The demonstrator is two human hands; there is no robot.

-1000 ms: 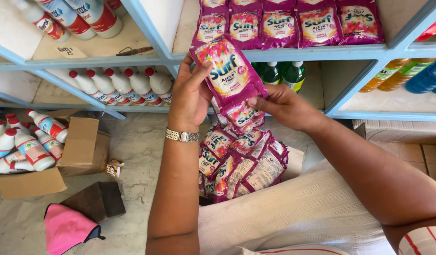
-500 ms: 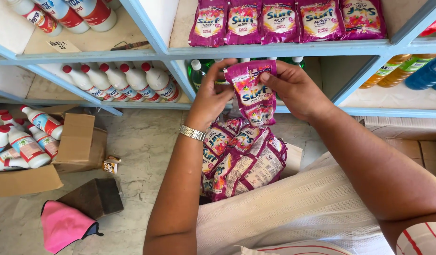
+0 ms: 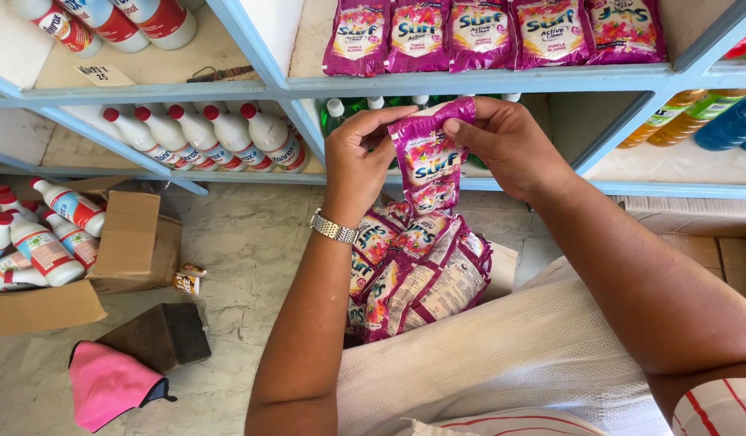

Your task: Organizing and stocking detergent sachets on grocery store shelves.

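Both hands hold one magenta detergent sachet by its top edge, in front of the blue shelf. My left hand, with a metal watch at the wrist, pinches the sachet's upper left corner. My right hand pinches the upper right corner. From the held sachet a strip of joined magenta sachets hangs down into a heap on my lap. A row of the same sachets stands on the shelf above my hands.
Blue shelving holds white bottles with red caps, green bottles behind the sachet, and orange, green and blue bottles at right. On the floor lie an open cardboard box of bottles, a brown block and a pink cloth.
The held sachet has moved right and slightly up toward the shelf. My right hand has risen from below the sachet to grip its top edge beside my left hand.
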